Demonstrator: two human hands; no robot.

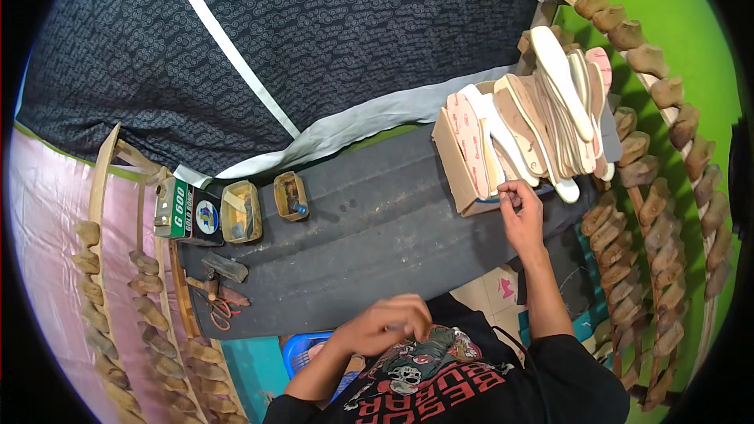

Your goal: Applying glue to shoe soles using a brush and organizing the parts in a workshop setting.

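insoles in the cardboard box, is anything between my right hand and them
Nothing visible. The right hand is already at the front edge of the brown cardboard box, fingertips beside the upright stack of white and tan shoe insoles. The dark work mat near it lies bare.

I wear a black short-sleeved T-shirt point(503, 381), its sleeves ending above my elbows so both forearms are bare. Across the chest runs a print: blocky red lettering around a pale skull-like figure with touches of green and grey. My left hand point(385, 328) and right hand point(522, 216) are bare, without gloves, and I see no rings or watch on either wrist
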